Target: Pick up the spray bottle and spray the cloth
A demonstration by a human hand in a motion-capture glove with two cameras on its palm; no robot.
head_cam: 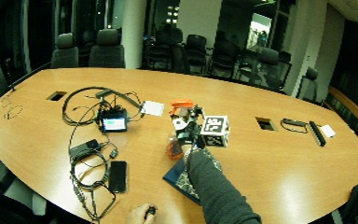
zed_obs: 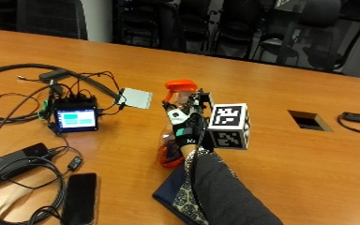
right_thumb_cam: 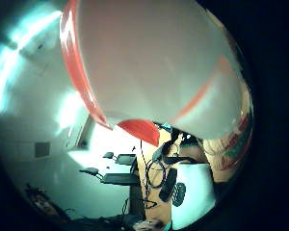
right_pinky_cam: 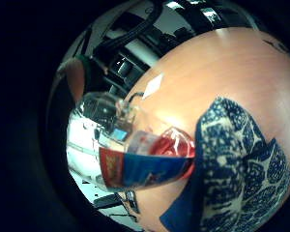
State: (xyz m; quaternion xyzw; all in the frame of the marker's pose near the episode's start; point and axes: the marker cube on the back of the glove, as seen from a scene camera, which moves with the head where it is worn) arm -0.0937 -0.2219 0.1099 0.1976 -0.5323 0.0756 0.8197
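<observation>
- The gloved right hand [zed_obs: 189,131] has its grip wrapped round the clear, orange-capped plastic spray bottle [zed_obs: 172,123], upright above the wooden surface [zed_obs: 280,154].
- The folded blue-and-cream patterned cloth [zed_obs: 177,193] lies just beside the bottle's base, toward the person, under the forearm.

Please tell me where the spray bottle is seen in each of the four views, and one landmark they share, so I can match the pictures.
Outside view: spray bottle held upright by the right hand, just beyond the cloth.
Wide outside view: mid-table, same grip.
Little finger side palm view: clear body with red liquid beside the cloth.
Thumb side palm view: white and orange head fills the picture.
Shared landmark: wooden table.
</observation>
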